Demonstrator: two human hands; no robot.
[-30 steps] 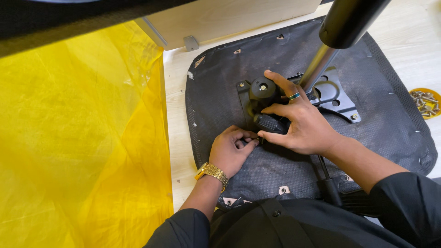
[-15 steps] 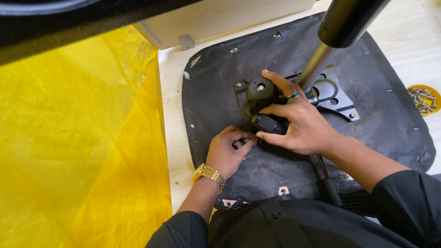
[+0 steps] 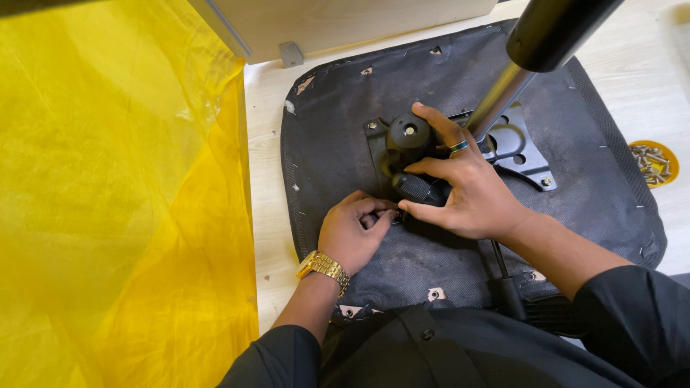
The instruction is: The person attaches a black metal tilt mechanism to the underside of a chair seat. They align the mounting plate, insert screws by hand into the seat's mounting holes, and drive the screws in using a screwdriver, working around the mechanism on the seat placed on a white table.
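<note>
Head view: seat base, black, lying underside up on the floor. Bracket sitting at its middle. Left hand curling, fingertips pinching something small, hidden. Right hand spreading over knob. Screws lying well apart at right.

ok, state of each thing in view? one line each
seat pan: upside down on the floor, black underside up
mechanism plate: lying flat on the seat pan
gas cylinder: standing up from the plate
round knob: under the right hand's fingertips
left hand: closed at the plate's near edge; what it pinches is hidden
right hand: spread over the mechanism
screw dish: holds loose screws
</note>
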